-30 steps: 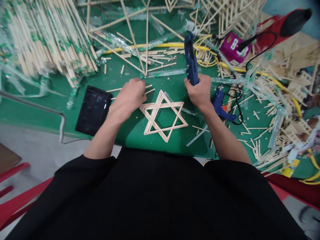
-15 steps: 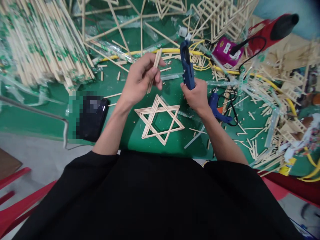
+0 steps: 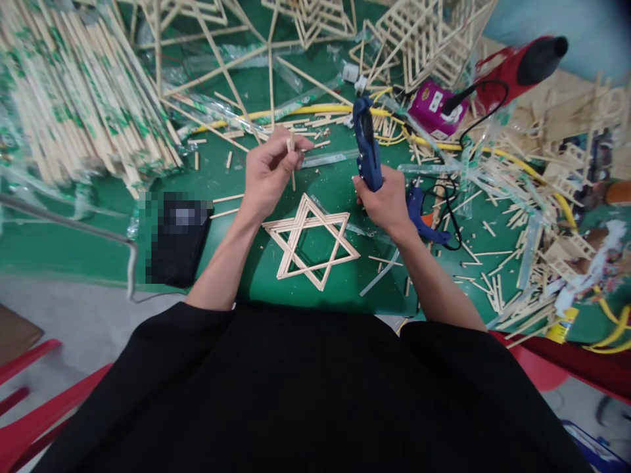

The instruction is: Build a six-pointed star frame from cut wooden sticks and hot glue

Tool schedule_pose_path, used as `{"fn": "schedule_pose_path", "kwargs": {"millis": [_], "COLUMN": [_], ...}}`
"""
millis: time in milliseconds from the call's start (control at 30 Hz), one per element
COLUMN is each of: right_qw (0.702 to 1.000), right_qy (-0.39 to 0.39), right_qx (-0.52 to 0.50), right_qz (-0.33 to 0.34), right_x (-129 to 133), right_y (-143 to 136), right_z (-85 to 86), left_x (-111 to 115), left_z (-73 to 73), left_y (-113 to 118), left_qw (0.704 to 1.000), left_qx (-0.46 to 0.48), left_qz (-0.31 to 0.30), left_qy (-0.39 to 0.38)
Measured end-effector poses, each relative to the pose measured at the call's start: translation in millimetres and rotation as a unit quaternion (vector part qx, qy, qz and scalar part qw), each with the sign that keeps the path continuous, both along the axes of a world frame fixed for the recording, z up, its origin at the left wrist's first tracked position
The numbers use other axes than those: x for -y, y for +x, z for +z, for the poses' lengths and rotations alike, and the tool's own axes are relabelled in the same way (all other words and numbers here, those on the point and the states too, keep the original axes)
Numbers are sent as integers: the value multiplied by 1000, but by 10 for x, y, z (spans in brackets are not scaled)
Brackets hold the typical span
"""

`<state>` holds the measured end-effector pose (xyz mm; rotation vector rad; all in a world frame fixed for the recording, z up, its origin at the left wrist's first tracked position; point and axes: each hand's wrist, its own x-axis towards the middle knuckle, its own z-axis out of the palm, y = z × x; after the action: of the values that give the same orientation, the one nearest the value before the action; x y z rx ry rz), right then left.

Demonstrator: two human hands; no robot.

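Observation:
My left hand [image 3: 270, 172] is pinched around a few short, thin wooden sticks [image 3: 292, 148], held upright above the table. In my right hand [image 3: 385, 200] is a blue hand cutter [image 3: 369, 148], its head pointing away from me; its grips are mostly hidden by my fingers. Between and below both hands, a six-pointed star made of wooden sticks [image 3: 320, 219] lies flat on the green table [image 3: 290, 297]. Just right of my right wrist rests a blue glue gun [image 3: 430, 226] with an orange trigger and a black cord.
Wrapped bundles of sticks [image 3: 83, 98] fill the far left. A black case [image 3: 182, 243] lies beside my left forearm. Stick frames [image 3: 428, 39] stand at the back, near a purple power box [image 3: 438, 108] and a red heat gun [image 3: 517, 69]. Offcuts [image 3: 497, 289] clutter the right.
My left hand has come slightly lower and nearer me, and the sticks in it have turned and sit closer in the fingers. My right hand keeps the cutter. The view has shifted slightly.

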<state>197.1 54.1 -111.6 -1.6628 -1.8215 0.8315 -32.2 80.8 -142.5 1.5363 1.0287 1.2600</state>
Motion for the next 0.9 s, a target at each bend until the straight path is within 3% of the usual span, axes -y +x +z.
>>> {"fn": "schedule_pose_path", "kwargs": {"millis": [100, 233, 433, 567, 767, 900], "right_qw": [1000, 1000, 1000, 1000, 999, 995], "right_qy": [-2, 1, -5, -14, -14, 14], "right_qx": [-1, -5, 9, 24, 39, 76], "right_qz": [0, -4, 1, 6, 23, 67], "right_x": [14, 22, 32, 46, 78, 110], "right_y": [3, 2, -8, -27, -53, -40], "right_z": [18, 23, 37, 67, 147, 296], "left_x": [35, 62, 60, 37, -3, 0], "left_z": [42, 41, -92, -88, -52, 33], "left_y": [7, 4, -14, -15, -79, -122], "left_qw": [997, 993, 990, 982, 995, 996], "left_qx": [66, 109, 127, 158, 74, 48], "left_qz": [-3, -47, -29, -62, -61, -76], "left_qy": [36, -5, -61, -85, -1, -28]}}
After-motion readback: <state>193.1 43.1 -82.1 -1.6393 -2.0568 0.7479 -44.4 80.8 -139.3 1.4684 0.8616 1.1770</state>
